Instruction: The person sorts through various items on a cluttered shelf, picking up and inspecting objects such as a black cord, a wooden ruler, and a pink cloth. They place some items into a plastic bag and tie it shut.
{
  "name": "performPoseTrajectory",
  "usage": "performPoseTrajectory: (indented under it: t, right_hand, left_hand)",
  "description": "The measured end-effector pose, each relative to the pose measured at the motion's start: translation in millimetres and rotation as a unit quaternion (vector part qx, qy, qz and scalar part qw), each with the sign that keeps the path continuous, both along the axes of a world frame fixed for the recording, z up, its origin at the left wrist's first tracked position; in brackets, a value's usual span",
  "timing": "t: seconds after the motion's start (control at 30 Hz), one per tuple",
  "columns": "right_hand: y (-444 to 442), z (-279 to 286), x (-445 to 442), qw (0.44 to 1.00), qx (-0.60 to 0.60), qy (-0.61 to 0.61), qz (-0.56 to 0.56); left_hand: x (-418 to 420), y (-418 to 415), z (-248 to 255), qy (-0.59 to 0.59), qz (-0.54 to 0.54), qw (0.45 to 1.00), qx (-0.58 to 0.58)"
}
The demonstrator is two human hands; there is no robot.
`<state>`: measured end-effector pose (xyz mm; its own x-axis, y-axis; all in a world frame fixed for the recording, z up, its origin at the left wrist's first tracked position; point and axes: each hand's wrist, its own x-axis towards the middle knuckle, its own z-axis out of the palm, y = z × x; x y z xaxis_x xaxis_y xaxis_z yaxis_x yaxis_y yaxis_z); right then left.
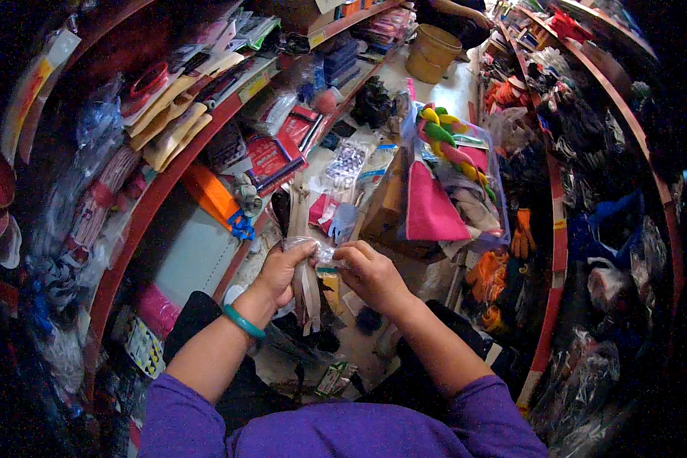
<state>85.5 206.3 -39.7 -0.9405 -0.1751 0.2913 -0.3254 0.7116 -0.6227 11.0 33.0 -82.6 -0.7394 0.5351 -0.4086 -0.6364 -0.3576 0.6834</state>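
Observation:
My left hand (281,270) is closed around a bundle of long beige strips, apparently zippers (306,297). The strips stick out above the fist and hang down below it. Clear plastic (322,252), a film or a thin bag, lies around the bundle at my left thumb. With bent fingertips, my right hand (373,273) pinches the right end of this plastic. Both hands are close together, in front of my knees and over the cluttered aisle floor.
On the right, a translucent plastic bin (499,194) holds pink felt and a colourful braided rope (435,137). Beside it stands a cardboard box (385,209). Red-edged shelves (174,154) packed with goods line both sides. Farther up the aisle are a bucket (433,52) and another person's arm (464,11).

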Motion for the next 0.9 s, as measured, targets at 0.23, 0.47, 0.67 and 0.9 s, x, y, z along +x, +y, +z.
performPoseTrajectory:
  t: [0.23,0.47,0.67,0.9]
  right_hand:
    - [-3.9,8.8,2.5,0.996,0.077,0.044,-0.016]
    - [-2.1,1.3,-2.1,0.963,-0.255,-0.05,-0.07]
    - [-4.3,-18.5,-15.0,0.88,-0.414,-0.095,-0.215]
    - [-14.3,-25.9,-8.4,0.936,-0.27,-0.1,-0.203]
  left_hand:
    - [0.6,-0.7,0.2,0.049,-0.015,0.997,-0.064]
    - [8.8,9.1,16.3,0.125,-0.028,0.986,-0.109]
    - [13.2,8.7,22.9,0.149,-0.132,0.962,-0.188]
    - [17.6,9.4,20.9,0.187,-0.13,0.959,-0.171]
